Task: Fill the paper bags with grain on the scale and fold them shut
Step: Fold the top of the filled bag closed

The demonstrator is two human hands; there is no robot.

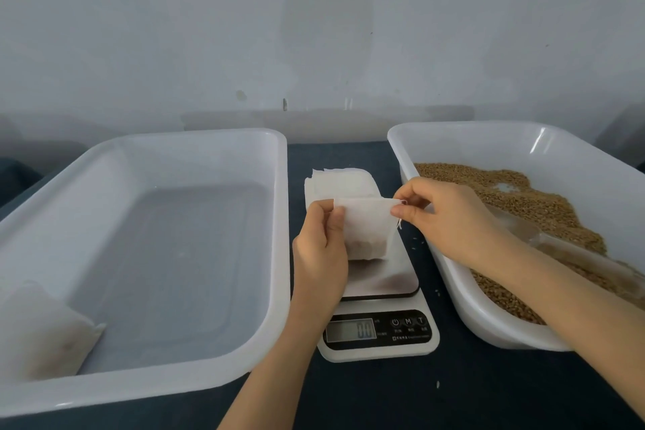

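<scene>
Above the scale's [380,349] shiny steel plate, mid-tabletop [453,394], hangs a thin, fibrous white paper bag [366,230], darker at its bottom. Behind it lies a stack of empty bags [340,181]. Smooth white plastic trays flank the scale; the right tray [488,325] holds grain [523,199] and a translucent scoop [576,255]. The left hand [321,255] pinches the bag's left edge, and the right hand's [450,216] thumb and forefinger pinch its top right corner.
</scene>
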